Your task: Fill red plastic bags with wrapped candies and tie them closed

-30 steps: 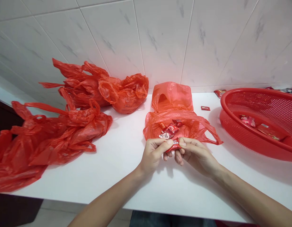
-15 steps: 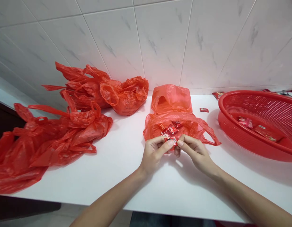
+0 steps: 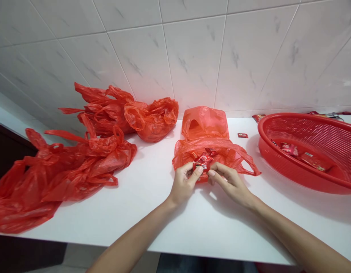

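A small red wrapped packet (image 3: 202,165) is pinched between the thumb and fingers of my left hand (image 3: 184,182). My right hand (image 3: 230,184) has its thumb and fingers pressed together at the packet's right end. Both hands are over the near side of an open red plastic bag (image 3: 182,149) that lies on the white table (image 3: 152,212). More small red packets (image 3: 211,151) show in the bag's opening, just beyond my fingers. The bag's handle loop spreads out to the right.
Filled red bags (image 3: 156,121) stand by the tiled wall, with more red bags (image 3: 87,163) at the left. A red mesh basket (image 3: 306,178) holding packets is at the right. A small red packet (image 3: 243,135) lies between bag and basket.
The view has tilted up slightly. The packet between my hands now shows more of its red wrapper, and my right fingertips sit at its right end. Both hands stay over the bag.
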{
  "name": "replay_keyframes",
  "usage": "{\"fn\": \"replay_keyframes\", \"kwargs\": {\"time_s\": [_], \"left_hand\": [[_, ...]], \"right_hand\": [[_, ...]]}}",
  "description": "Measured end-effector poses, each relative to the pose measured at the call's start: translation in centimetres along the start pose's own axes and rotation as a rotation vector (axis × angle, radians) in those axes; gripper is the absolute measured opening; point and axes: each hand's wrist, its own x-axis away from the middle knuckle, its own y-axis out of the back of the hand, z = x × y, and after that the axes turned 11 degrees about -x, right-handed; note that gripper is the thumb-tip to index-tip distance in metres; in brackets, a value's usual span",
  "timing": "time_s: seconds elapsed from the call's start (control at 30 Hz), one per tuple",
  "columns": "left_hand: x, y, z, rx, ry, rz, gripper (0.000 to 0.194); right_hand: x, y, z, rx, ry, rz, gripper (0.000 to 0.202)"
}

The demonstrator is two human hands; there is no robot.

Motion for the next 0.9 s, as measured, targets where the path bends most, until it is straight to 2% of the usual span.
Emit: {"fn": "replay_keyframes", "kwargs": {"time_s": [0.17,0.3,0.43,0.53,0.73,0.9], "left_hand": [[-0.9,0.2,1.0,0.045,0.136,-0.126,0.03],[-1.4,0.5,1.2,0.086,0.213,-0.206,0.051],[-1.4,0.8,1.1,0.005,0.19,-0.205,0.05],[-1.2,1.1,1.1,-0.179,0.077,-0.262,0.044],[-1.1,2.0,1.2,-0.523,-0.261,-0.348,0.029],[-1.3,2.6,1.4,-0.724,-0.406,-0.465,0.03]], "right_hand": [[-0.4,1.0,-0.2,0.129,0.038,-0.081,0.027],[-0.8,1.8,-0.6,0.134,0.073,-0.17,0.024],[-1.0,2.4,-0.5,0.119,0.088,-0.212,0.022],[-1.0,2.8,0.0,0.187,0.124,-0.251,0.018],[-1.0,3.7,0.7,0.423,0.254,-0.294,0.014],[-1.0,5.1,0.9,0.632,0.373,-0.363,0.018]]}}
